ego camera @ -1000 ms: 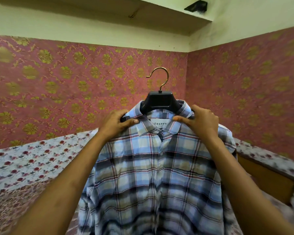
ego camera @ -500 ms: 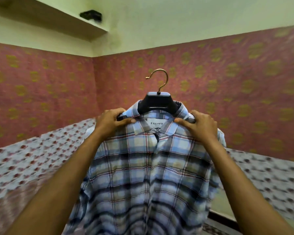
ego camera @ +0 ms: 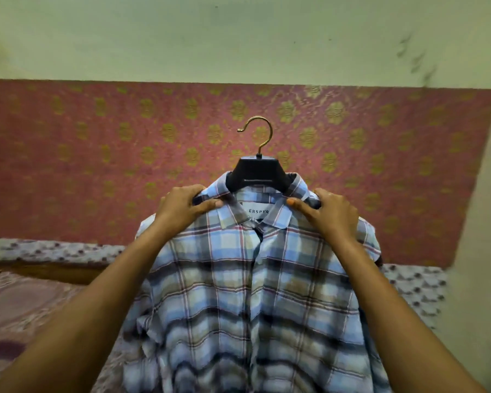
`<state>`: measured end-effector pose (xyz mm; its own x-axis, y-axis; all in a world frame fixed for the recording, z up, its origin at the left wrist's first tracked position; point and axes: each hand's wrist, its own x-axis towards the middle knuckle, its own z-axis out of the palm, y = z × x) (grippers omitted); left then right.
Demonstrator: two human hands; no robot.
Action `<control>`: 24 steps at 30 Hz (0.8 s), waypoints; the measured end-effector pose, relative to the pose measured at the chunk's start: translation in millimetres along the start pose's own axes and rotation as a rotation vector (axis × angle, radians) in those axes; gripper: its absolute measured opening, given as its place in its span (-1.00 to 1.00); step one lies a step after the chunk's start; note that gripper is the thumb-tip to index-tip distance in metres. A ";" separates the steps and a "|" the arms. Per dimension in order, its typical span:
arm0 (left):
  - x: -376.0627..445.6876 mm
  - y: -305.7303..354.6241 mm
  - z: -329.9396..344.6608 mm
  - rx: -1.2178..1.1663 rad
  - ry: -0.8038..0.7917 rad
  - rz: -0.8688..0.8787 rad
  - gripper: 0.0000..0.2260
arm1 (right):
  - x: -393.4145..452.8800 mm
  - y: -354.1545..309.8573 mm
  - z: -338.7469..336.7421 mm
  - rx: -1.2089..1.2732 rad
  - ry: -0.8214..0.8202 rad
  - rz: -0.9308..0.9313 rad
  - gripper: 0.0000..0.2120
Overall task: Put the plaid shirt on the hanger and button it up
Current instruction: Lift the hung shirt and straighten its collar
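A blue, tan and red plaid shirt [ego camera: 255, 293] hangs on a black hanger [ego camera: 257, 174] with a brass hook, held up in the air before me. The front placket looks closed down the middle. My left hand [ego camera: 182, 208] grips the shirt's left shoulder and the hanger arm under it, thumb lying on the collar. At the other shoulder my right hand [ego camera: 328, 214] grips the same way, thumb on the collar's right side. The hanger's arms are hidden inside the shirt.
Behind the shirt is a wall with red and gold patterned paper [ego camera: 125, 154] below pale green plaster. A bed with a flowered sheet [ego camera: 57, 251] runs along the wall at left and right. A pale wall edge [ego camera: 479, 251] stands at the right.
The view has swung to the right along the wall: the shelf and room corner have left the frame. Both hands keep the same grip on the shirt's shoulders.
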<state>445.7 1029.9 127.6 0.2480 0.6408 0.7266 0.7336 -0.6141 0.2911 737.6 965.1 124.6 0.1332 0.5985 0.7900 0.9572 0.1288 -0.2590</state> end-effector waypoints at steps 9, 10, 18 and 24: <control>127.8 82.2 146.8 -0.026 -0.011 0.138 -0.52 | 65.8 159.7 -10.8 -0.221 0.132 0.115 -0.28; 146.3 90.7 166.1 -0.022 -0.025 0.153 -0.53 | 76.7 179.5 -8.7 -0.236 0.141 0.129 -0.27; 290.4 143.4 283.9 0.022 -0.044 0.253 -0.52 | 179.3 305.9 8.6 -0.269 0.149 0.217 -0.30; 384.7 177.0 349.5 0.059 -0.016 0.332 -0.49 | 252.7 382.5 14.5 -0.347 0.178 0.273 -0.36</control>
<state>892.1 1328.8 241.2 0.4888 0.4174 0.7661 0.6461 -0.7632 0.0036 1133.8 1177.1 217.1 0.4044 0.4250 0.8098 0.9064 -0.3040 -0.2931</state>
